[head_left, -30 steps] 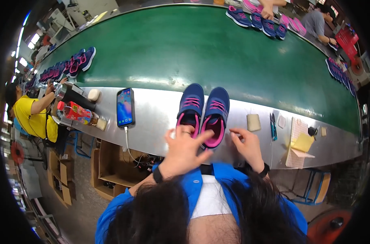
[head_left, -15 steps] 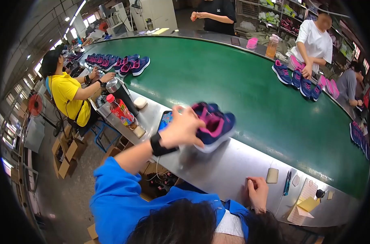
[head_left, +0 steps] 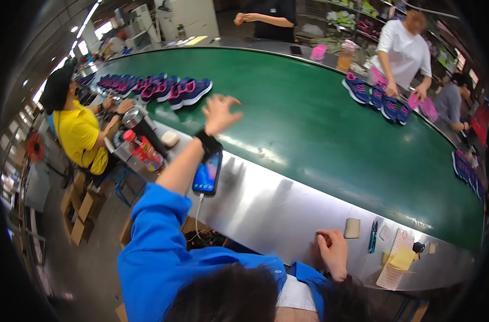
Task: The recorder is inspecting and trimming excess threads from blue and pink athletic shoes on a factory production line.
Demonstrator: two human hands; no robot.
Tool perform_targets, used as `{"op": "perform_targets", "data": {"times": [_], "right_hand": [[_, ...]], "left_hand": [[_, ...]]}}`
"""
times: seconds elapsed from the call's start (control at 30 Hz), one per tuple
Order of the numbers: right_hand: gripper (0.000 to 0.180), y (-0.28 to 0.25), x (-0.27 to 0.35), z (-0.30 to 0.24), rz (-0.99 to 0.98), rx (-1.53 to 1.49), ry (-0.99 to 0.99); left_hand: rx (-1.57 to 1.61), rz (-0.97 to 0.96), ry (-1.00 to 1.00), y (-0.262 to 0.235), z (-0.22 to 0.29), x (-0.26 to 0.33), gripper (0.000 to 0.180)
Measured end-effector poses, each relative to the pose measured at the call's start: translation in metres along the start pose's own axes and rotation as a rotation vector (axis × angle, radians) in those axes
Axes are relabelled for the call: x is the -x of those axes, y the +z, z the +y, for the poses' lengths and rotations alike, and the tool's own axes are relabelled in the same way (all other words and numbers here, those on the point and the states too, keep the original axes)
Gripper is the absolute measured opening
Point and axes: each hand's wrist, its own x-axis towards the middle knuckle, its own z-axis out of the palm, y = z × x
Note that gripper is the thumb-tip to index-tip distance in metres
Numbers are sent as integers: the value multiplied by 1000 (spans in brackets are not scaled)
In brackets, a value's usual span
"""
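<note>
My left hand [head_left: 221, 115] reaches out over the green belt [head_left: 287, 118], fingers spread and nothing in them. Just beyond its fingertips stands a pair of navy sneakers with pink lining [head_left: 193, 93], at the near end of a long row of similar shoes [head_left: 123, 83]. Below my left wrist a smartphone [head_left: 207, 174] with a lit screen lies on the metal ledge, a white cable plugged into it. My right hand [head_left: 334, 252] rests on the ledge, its fingers loosely curled in, with no object visible in them. A beige block [head_left: 352, 228] lies beside it.
Teal snips [head_left: 373, 237] and a perforated board with yellow paper [head_left: 397, 260] lie right of my right hand. A thermos [head_left: 143, 127] and red-labelled bottle [head_left: 142, 150] stand left. Co-workers in yellow [head_left: 78, 134] and white [head_left: 403, 51] handle items along the belt.
My left hand has carried the pair of sneakers away to the far left, let go of it at the row's end and opened. The smartphone is now uncovered. My right hand stays put.
</note>
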Motion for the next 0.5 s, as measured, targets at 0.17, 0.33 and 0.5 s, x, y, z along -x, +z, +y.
{"op": "perform_targets", "data": {"times": [0.17, 0.33, 0.5], "right_hand": [[18, -26, -46, 1, -112, -30, -45], [25, -71, -164, -14, -257, -179, -28], [42, -99, -338, 47, -240, -538, 92]], "left_hand": [[928, -536, 276, 97, 136, 84, 30], [1429, -1050, -167, 150, 209, 97, 27], [1698, -1105, -221, 184, 224, 86, 24]]}}
